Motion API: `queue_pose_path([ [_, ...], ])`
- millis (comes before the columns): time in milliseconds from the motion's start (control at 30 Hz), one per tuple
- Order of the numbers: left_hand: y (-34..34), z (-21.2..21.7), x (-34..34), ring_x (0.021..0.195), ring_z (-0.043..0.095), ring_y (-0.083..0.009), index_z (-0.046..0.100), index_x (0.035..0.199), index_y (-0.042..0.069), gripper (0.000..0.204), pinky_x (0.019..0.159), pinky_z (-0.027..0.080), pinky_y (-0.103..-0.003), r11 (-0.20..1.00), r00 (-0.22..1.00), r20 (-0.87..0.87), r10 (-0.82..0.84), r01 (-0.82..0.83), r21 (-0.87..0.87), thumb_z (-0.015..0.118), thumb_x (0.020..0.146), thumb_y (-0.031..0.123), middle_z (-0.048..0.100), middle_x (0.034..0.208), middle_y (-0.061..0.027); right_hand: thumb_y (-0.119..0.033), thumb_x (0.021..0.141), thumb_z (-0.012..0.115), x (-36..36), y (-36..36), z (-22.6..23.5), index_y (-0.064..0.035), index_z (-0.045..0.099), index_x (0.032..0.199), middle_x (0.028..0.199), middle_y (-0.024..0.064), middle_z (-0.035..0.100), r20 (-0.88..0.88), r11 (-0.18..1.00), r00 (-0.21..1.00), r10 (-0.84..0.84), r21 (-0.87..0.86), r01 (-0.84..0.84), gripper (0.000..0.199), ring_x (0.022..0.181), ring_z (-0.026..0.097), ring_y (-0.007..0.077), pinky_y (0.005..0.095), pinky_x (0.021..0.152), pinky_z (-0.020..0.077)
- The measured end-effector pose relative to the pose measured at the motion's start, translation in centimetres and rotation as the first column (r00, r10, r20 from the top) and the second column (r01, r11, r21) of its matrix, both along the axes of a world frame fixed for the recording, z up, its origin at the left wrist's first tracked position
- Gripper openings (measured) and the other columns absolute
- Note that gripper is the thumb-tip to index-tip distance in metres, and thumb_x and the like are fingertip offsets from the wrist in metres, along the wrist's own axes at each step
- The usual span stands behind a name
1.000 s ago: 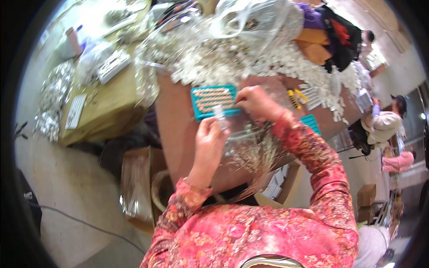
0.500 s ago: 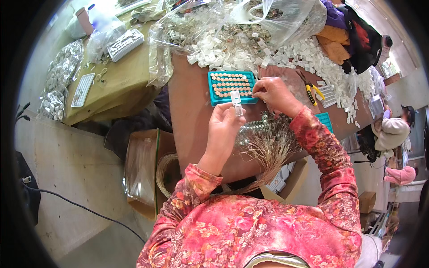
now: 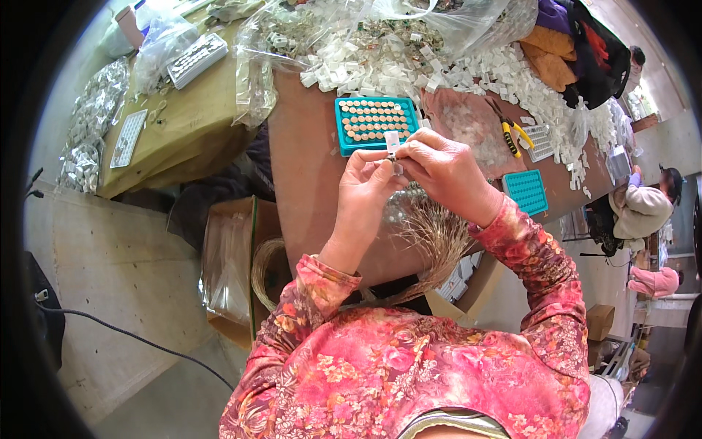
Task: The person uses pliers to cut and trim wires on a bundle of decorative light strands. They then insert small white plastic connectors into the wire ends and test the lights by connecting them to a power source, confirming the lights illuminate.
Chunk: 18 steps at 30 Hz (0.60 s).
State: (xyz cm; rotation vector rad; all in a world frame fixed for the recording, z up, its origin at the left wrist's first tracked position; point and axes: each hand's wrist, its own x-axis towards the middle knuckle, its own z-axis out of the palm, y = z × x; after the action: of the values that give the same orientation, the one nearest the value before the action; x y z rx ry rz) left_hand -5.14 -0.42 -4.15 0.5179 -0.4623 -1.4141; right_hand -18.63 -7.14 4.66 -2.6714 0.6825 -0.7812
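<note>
Between thumb and fingers, my left hand (image 3: 365, 189) holds a small clear plastic box (image 3: 393, 140) with its white lid standing up. My right hand (image 3: 444, 170) is closed in a pinch right at the box; a tiny dark piece shows by its fingertips, too small to name. Just beyond both hands lies a teal tray (image 3: 339, 130) with rows of small round copper-coloured pieces (image 3: 369, 119). Below the hands, a bundle of thin tan strands (image 3: 431, 227) spreads over the table's near edge.
Many small white boxes (image 3: 358, 69) are heaped at the back under clear plastic bags. Yellow-handled pliers (image 3: 510, 139), a grey slotted tray (image 3: 540, 143) and a second teal tray (image 3: 526, 192) lie to the right. A cardboard box (image 3: 241, 263) stands below left; people (image 3: 643, 212) sit at far right.
My right hand has left the edge of the teal tray and come to the box in my left hand. The two hands now meet. The view has shifted slightly.
</note>
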Motion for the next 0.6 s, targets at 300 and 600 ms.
queue_pose_path([
  [300,0.1,0.3,0.5,0.091,0.061,-0.0128,0.054,0.112,0.006,0.016,0.086,0.053,-0.031,0.997,0.996,-0.048,-0.074,0.075,0.011,0.058,0.098,0.012,0.062,0.107,-0.0056,-0.007,0.080,0.070,-0.1,0.4,0.7,-0.0062,0.068,0.090,0.083,0.0088,0.066,0.107,0.997,0.994,-0.025,0.077,0.017,0.010,0.074,0.067,0.0270,0.0333,0.062,0.0542],
  [600,0.0,0.8,0.1,0.084,0.063,-0.0132,0.053,0.111,0.004,0.017,0.077,0.054,-0.027,0.994,0.992,-0.122,-0.022,0.035,0.101,0.058,0.098,0.014,0.063,0.102,-0.0063,-0.004,0.080,0.068,0.2,0.4,-0.4,-0.0064,0.068,0.092,0.085,0.0070,0.068,0.075,1.000,0.997,-0.018,0.008,0.017,0.012,0.074,0.068,0.0267,0.0340,0.065,0.0550],
])
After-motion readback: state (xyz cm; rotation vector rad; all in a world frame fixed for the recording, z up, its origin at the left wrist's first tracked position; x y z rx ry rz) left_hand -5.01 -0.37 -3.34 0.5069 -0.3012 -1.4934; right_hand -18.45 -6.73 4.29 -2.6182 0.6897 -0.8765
